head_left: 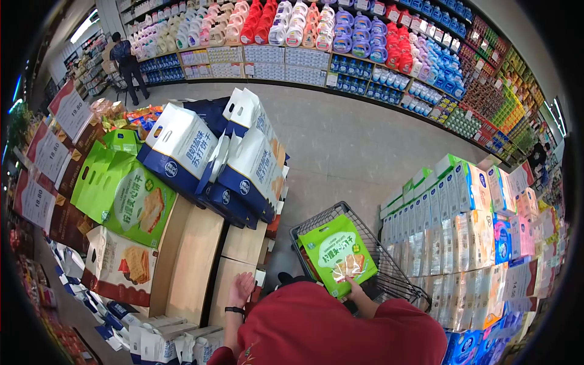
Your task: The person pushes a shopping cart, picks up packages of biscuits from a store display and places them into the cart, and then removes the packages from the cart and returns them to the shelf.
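Note:
My right hand [354, 290] grips the lower edge of a green bag of lemon sandwich biscuits [328, 243], its thumb on the front and its other fingers hidden. The bag lies over the dark wire shopping cart [389, 267]; whether it rests on anything inside I cannot tell. My left hand [242, 289], with a black band at the wrist, is held palm up with loosely spread fingers and nothing in it. It hovers by the edge of the wooden display shelf [194, 255]. On that display stand similar green bags [125, 194].
White and blue soda biscuit bags [249, 164] stand at the shelf's far end. A brown and white biscuit bag [118, 264] sits at its left. Stacked tissue packs [444, 231] border the cart's right. Detergent bottles [292, 24] line the back wall, and a person [125, 64] stands far left.

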`<state>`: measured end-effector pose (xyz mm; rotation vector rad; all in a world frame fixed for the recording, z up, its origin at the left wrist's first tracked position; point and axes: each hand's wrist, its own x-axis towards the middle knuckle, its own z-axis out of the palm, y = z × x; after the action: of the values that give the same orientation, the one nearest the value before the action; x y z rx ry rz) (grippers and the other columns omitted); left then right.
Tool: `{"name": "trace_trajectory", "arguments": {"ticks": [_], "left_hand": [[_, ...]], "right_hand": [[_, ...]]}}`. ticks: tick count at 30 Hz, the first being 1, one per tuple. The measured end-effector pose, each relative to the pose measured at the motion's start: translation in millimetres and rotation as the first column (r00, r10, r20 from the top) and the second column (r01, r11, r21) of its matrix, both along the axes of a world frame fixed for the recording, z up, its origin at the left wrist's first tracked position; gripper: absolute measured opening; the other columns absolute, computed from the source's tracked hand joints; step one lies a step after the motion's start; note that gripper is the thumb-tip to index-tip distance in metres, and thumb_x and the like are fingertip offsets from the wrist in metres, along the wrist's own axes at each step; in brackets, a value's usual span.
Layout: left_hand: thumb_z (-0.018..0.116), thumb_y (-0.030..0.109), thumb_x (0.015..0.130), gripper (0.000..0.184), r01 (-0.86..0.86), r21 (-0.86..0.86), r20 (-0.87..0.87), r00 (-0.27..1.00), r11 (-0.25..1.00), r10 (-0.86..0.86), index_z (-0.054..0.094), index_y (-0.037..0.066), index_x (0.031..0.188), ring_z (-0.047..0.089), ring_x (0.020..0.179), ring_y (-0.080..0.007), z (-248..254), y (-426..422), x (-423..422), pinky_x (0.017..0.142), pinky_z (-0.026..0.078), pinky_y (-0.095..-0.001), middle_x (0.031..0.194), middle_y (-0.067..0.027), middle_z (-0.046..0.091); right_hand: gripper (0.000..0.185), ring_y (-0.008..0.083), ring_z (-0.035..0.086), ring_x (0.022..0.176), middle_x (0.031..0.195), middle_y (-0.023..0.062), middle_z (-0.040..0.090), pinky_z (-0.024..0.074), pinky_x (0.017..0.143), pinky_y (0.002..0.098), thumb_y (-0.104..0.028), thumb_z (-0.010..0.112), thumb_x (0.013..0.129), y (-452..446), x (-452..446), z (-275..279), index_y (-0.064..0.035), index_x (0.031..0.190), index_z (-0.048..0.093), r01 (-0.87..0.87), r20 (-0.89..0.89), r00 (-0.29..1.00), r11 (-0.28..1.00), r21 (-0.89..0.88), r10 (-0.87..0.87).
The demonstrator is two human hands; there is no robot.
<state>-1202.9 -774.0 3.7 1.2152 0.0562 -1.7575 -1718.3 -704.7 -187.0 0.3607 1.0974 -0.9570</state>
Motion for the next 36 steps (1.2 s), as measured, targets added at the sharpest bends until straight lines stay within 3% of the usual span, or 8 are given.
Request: {"name": "trace_trajectory", "arguments": {"ticks": [3,6,7,15,19,22,26,36], "left_hand": [[0.048,0.039,0.101,0.046,-0.003,-0.027,0.019,1.0,1.0,0.003,0.049,0.007,0.134,0.059,0.116,-0.0215,5.8,-21.0,0.6,0.097,0.049,-0.0388,0.134,-0.0087,0.06],[0.046,0.037,0.102,0.041,-0.043,-0.041,0.024,0.999,0.998,0.044,0.052,0.007,0.129,0.061,0.115,-0.0224,10.5,-30.0,3.1,0.096,0.05,-0.0404,0.132,-0.0087,0.061],[0.046,0.037,0.102,0.04,-0.06,-0.037,0.027,0.998,0.998,0.061,0.053,0.007,0.128,0.061,0.114,-0.0226,15.3,-30.4,2.8,0.095,0.05,-0.0404,0.131,-0.009,0.061],[0.049,0.037,0.101,0.039,-0.121,0.008,0.008,0.993,0.993,0.121,0.055,0.008,0.127,0.06,0.116,-0.024,15.5,-24.3,8.4,0.097,0.049,-0.0425,0.132,-0.0091,0.062],[0.048,0.036,0.101,0.038,-0.15,0.021,0.006,0.989,0.988,0.15,0.055,0.008,0.126,0.061,0.115,-0.0237,21.7,-20.5,3.7,0.097,0.05,-0.0427,0.131,-0.01,0.062],[0.048,0.035,0.101,0.039,-0.132,0.045,0.013,0.991,0.99,0.131,0.053,0.007,0.128,0.06,0.115,-0.0233,25.8,-23.4,1.1,0.097,0.05,-0.0425,0.132,-0.0109,0.061],[0.047,0.035,0.102,0.041,-0.099,0.012,0.027,0.995,0.995,0.098,0.051,0.007,0.13,0.06,0.115,-0.0233,34.5,-32.9,-2.7,0.097,0.05,-0.0419,0.133,-0.0112,0.06],[0.05,0.034,0.101,0.042,-0.004,-0.068,0.041,0.999,0.998,0.007,0.048,0.007,0.134,0.057,0.12,-0.024,23.6,-39.3,-16.9,0.101,0.047,-0.0422,0.139,-0.0109,0.056]], "right_hand": [[0.035,0.0325,0.062,0.11,0.121,0.0124,0.064,0.0477,0.101,0.0495,-0.032,0.063,0.096,-10.7,-4.4,2.2,-0.0076,0.12,0.057,0.059,-0.004,0.998,0.998,0.022,-0.059],[0.028,0.0296,0.067,0.095,0.103,0.0128,0.067,0.0528,0.092,0.0451,-0.037,0.061,0.097,-27.8,-11.0,13.5,-0.0097,0.103,0.06,0.057,-0.011,0.998,0.997,-0.042,-0.057],[0.03,0.0299,0.066,0.099,0.107,0.0124,0.067,0.051,0.094,0.046,-0.036,0.061,0.097,-24.0,-26.7,-31.0,-0.0089,0.11,0.061,0.103,0.058,0.994,0.988,-0.117,-0.097],[0.041,0.031,0.061,0.111,0.123,0.0123,0.064,0.0449,0.103,0.0483,-0.035,0.062,0.096,-58.8,-25.1,4.9,-0.0078,0.126,0.057,0.168,0.048,0.986,0.976,-0.141,-0.163],[0.044,0.0302,0.061,0.113,0.124,0.0106,0.064,0.0451,0.103,0.0476,-0.037,0.064,0.095,-68.6,-27.2,18.2,-0.0091,0.128,0.057,0.23,0.149,0.968,0.951,-0.206,-0.202],[0.045,0.0298,0.061,0.113,0.124,0.0102,0.064,0.0447,0.104,0.0478,-0.036,0.066,0.093,-76.8,-17.8,38.1,-0.0094,0.128,0.057,0.262,0.057,0.965,0.951,-0.165,-0.256],[0.042,0.0308,0.06,0.114,0.124,0.0108,0.063,0.0446,0.103,0.0489,-0.028,0.068,0.092,-93.5,-16.1,43.4,-0.0099,0.128,0.057,0.344,0.148,0.936,0.915,-0.211,-0.318],[0.035,0.0319,0.058,0.116,0.125,0.0141,0.061,0.0449,0.104,0.0487,-0.017,0.059,0.096,-95.0,-38.4,89.8,-0.0065,0.129,0.052,0.256,0.133,0.965,0.918,-0.304,-0.225]]}}
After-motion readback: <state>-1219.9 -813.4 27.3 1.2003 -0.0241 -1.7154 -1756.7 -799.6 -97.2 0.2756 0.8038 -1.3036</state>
